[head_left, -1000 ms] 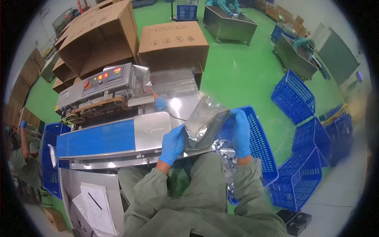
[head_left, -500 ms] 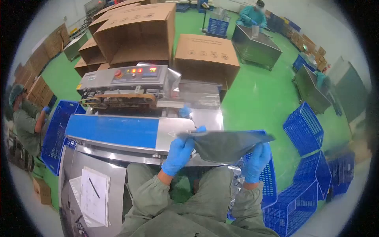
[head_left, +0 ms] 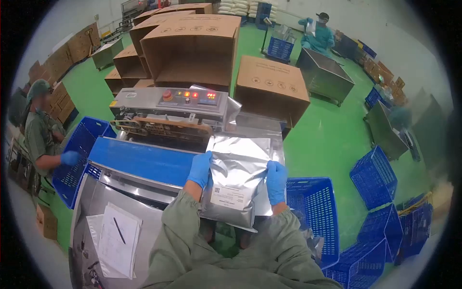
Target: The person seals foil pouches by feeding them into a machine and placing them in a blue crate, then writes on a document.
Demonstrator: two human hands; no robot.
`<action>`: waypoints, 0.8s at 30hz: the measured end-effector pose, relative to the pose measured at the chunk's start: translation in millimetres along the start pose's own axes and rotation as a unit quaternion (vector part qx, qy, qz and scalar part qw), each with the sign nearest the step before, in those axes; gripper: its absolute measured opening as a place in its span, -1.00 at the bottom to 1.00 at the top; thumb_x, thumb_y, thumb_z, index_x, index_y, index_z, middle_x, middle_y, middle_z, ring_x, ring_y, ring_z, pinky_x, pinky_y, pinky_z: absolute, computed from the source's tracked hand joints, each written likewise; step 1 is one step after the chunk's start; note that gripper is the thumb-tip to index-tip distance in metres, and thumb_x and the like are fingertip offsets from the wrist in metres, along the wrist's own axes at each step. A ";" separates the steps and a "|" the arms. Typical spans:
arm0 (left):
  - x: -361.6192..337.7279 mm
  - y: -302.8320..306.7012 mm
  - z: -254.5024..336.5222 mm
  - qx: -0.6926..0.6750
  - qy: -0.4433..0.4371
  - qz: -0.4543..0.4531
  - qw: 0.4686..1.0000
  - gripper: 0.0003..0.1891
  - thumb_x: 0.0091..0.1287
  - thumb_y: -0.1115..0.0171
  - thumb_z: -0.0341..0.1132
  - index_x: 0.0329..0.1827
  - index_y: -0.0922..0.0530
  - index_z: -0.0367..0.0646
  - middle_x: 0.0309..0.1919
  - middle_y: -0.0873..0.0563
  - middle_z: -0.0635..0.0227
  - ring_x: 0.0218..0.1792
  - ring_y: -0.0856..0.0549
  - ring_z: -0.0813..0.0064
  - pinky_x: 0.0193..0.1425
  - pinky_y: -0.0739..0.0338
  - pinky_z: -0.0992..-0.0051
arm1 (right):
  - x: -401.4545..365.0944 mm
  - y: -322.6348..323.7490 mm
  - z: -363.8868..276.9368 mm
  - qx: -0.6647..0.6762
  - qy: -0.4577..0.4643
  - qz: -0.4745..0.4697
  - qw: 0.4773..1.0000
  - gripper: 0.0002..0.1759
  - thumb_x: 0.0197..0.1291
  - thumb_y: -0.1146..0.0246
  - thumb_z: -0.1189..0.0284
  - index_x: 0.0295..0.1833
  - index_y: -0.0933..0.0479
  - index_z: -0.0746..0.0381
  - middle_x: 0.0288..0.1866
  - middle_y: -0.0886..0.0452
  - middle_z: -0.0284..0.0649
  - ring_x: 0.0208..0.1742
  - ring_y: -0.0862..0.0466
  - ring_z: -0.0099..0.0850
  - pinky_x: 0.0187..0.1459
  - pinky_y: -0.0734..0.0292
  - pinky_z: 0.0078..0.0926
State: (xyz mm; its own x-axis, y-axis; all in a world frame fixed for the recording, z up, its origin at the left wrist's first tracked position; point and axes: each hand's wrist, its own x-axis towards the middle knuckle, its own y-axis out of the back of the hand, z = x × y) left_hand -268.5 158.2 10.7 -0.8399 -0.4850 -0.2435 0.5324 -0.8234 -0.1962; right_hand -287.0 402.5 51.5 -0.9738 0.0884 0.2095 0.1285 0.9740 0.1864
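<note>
A silver foil pouch with a white printed label near its lower end hangs between my two gloved hands. My left hand pinches its left edge, and my right hand grips the right edge. Just beyond the pouch stands a band sealing machine with lit red displays and a red knob. Its blue conveyor belt runs to the left of my left hand. The pouch hides part of the machine's metal end plate.
Blue crates stand on both sides, the nearest a crate at my right. Large cardboard boxes are stacked behind the machine. Papers with a pen lie on the metal tray at left. One co-worker is at left, another far back.
The pouch has turned from nearly edge-on to showing its labelled face. Both hands have risen with it, still gripping its sides. The view has shifted; the left co-worker's arm has moved over the crate.
</note>
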 end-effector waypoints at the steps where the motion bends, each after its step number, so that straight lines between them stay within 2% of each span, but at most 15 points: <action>1: 3.8 2.1 -0.6 -0.012 0.012 -0.001 1.000 -0.76 0.30 -0.15 -0.26 -0.45 -0.58 -0.24 -0.52 -0.58 0.37 -0.47 -0.50 0.51 -0.36 -0.38 0.46 | 2.3 -3.5 2.6 -0.006 0.020 -0.001 1.000 -0.63 0.27 -0.10 0.34 -0.50 -0.52 0.39 -0.68 -0.44 -0.32 -0.59 -0.37 -0.59 -0.50 -0.31 -0.49; 3: 15.6 8.3 -0.8 -0.022 0.024 0.000 0.999 -0.78 0.30 -0.17 -0.26 -0.44 -0.57 -0.21 -0.50 -0.59 0.38 -0.46 -0.52 0.50 -0.33 -0.41 0.44 | 6.6 -12.7 4.9 -0.009 0.008 -0.010 1.000 -0.62 0.27 -0.10 0.33 -0.49 -0.53 0.38 -0.66 -0.46 -0.31 -0.57 -0.38 -0.59 -0.48 -0.32 -0.49; 5: 37.3 18.0 -2.7 0.075 -0.004 -0.005 0.997 -0.78 0.31 -0.15 -0.25 -0.42 -0.58 -0.22 -0.48 -0.61 0.35 -0.45 -0.55 0.48 -0.34 -0.42 0.44 | 14.2 -21.6 7.4 -0.016 -0.002 -0.018 1.000 -0.62 0.28 -0.09 0.32 -0.48 -0.54 0.38 -0.64 -0.48 -0.29 -0.56 -0.39 -0.59 -0.47 -0.33 -0.48; 8: 46.6 32.9 -1.1 -0.024 0.018 -0.025 0.999 -0.77 0.32 -0.14 -0.24 -0.41 -0.58 -0.21 -0.48 -0.62 0.34 -0.47 -0.57 0.48 -0.36 -0.44 0.43 | 20.5 -25.1 14.5 -0.034 0.032 -0.042 0.998 -0.62 0.29 -0.09 0.31 -0.44 -0.56 0.39 -0.56 -0.56 -0.24 -0.50 -0.48 -0.56 -0.40 -0.41 -0.50; 10: 39.0 40.5 19.7 0.017 0.038 0.003 0.999 -0.75 0.34 -0.11 -0.24 -0.41 -0.58 -0.21 -0.50 -0.63 0.34 -0.48 -0.58 0.47 -0.38 -0.47 0.44 | 18.2 -14.9 13.6 0.080 -0.013 -0.084 0.993 -0.63 0.30 -0.08 0.32 -0.40 -0.58 0.39 -0.47 -0.63 -0.20 -0.43 -0.58 -0.52 -0.31 -0.49 -0.52; 11: 38.8 49.7 23.3 0.017 0.028 0.003 0.999 -0.75 0.35 -0.11 -0.23 -0.40 -0.59 -0.22 -0.51 -0.63 0.35 -0.49 -0.58 0.48 -0.38 -0.47 0.45 | 16.9 0.5 14.7 0.050 -0.016 -0.083 0.995 -0.64 0.31 -0.07 0.33 -0.38 -0.60 0.39 -0.45 -0.65 -0.19 -0.41 -0.63 -0.47 -0.27 -0.53 -0.52; 14: 49.8 76.7 31.6 0.064 0.038 0.060 0.995 -0.72 0.37 -0.11 -0.21 -0.36 -0.62 -0.23 -0.49 -0.65 0.39 -0.49 -0.58 0.53 -0.37 -0.48 0.49 | 16.5 60.4 72.7 -0.017 -0.046 -0.034 0.998 -0.64 0.32 -0.06 0.34 -0.36 -0.62 0.37 -0.45 -0.67 -0.20 -0.42 -0.64 -0.47 -0.29 -0.54 -0.52; 15: 57.0 91.7 29.3 0.080 0.003 0.049 0.996 -0.72 0.37 -0.12 -0.18 -0.31 -0.65 -0.23 -0.43 -0.67 0.39 -0.47 -0.57 0.58 -0.34 -0.47 0.52 | 15.0 82.8 111.0 -0.011 -0.096 0.001 0.995 -0.64 0.33 -0.06 0.34 -0.37 -0.62 0.36 -0.45 -0.67 -0.21 -0.43 -0.62 -0.49 -0.32 -0.52 -0.53; 16: 54.4 101.4 37.3 0.109 0.017 0.056 0.992 -0.70 0.37 -0.11 -0.17 -0.26 -0.66 -0.24 -0.39 -0.69 0.40 -0.43 -0.57 0.59 -0.31 -0.47 0.53 | 8.4 102.7 121.0 -0.056 -0.121 0.016 0.991 -0.66 0.32 -0.06 0.35 -0.35 -0.62 0.35 -0.45 -0.67 -0.23 -0.44 -0.60 -0.51 -0.34 -0.50 -0.54; 18: 48.9 123.6 50.9 0.238 -0.044 0.056 0.969 -0.66 0.38 -0.10 -0.16 -0.13 -0.64 -0.30 -0.29 -0.68 0.39 -0.32 -0.57 0.58 -0.18 -0.47 0.53 | -5.5 151.2 180.2 -0.124 -0.129 0.017 0.984 -0.71 0.27 -0.07 0.40 -0.34 -0.61 0.37 -0.46 -0.61 -0.28 -0.43 -0.56 -0.54 -0.34 -0.46 -0.56; 19: 44.3 136.4 53.6 0.262 -0.090 0.071 0.958 -0.65 0.39 -0.08 -0.17 -0.06 -0.61 -0.33 -0.20 -0.67 0.34 -0.23 -0.58 0.55 -0.10 -0.46 0.52 | -13.8 177.6 216.6 -0.220 -0.162 0.020 0.962 -0.73 0.18 -0.13 0.39 -0.25 -0.59 0.40 -0.42 -0.62 -0.26 -0.41 -0.55 -0.53 -0.31 -0.47 -0.52; 20: 35.6 146.9 54.9 0.286 -0.136 0.082 0.945 -0.62 0.41 -0.06 -0.18 0.01 -0.58 -0.37 -0.12 -0.66 0.30 -0.14 -0.59 0.51 -0.02 -0.46 0.50 | -19.4 192.0 236.0 -0.220 -0.177 0.024 0.959 -0.73 0.18 -0.13 0.39 -0.25 -0.59 0.40 -0.42 -0.62 -0.26 -0.41 -0.55 -0.53 -0.31 -0.47 -0.52; 22: -4.2 150.5 70.3 0.410 -0.195 0.109 0.884 -0.62 0.44 -0.02 -0.16 0.05 -0.57 -0.34 -0.20 -0.64 0.29 -0.21 -0.51 0.53 -0.06 -0.42 0.48 | -43.3 220.8 266.2 -0.243 -0.252 0.050 0.935 -0.66 0.11 -0.17 0.38 -0.07 -0.55 0.38 -0.26 -0.67 -0.14 -0.27 -0.63 -0.42 -0.20 -0.52 -0.43; 23: -10.2 173.1 57.6 0.344 -0.236 0.086 0.905 -0.60 0.48 0.04 -0.20 0.15 -0.50 -0.37 -0.03 -0.63 0.23 -0.05 -0.54 0.50 0.10 -0.40 0.50 | -51.5 230.8 289.2 -0.237 -0.268 0.054 0.932 -0.58 0.08 -0.20 0.33 0.01 -0.51 0.38 -0.16 -0.66 -0.05 -0.16 -0.65 -0.31 -0.11 -0.52 -0.37; 24: -8.4 222.0 37.3 0.389 -0.211 0.117 0.889 -0.57 0.50 0.08 -0.20 0.22 -0.44 -0.40 0.12 -0.57 0.15 0.11 -0.51 0.43 0.24 -0.34 0.48 | -56.2 242.1 312.7 -0.234 -0.286 0.065 0.927 -0.50 0.06 -0.23 0.29 0.08 -0.48 0.37 -0.05 -0.64 0.04 -0.06 -0.66 -0.20 -0.03 -0.52 -0.31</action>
State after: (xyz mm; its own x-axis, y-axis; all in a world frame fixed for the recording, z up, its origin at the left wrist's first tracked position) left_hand -147.2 -31.5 4.6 -0.7674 -0.6028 0.2184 0.6021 -0.5605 0.5685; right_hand -259.8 698.5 -215.2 -0.8674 0.4247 -0.2594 0.1881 0.7624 0.6192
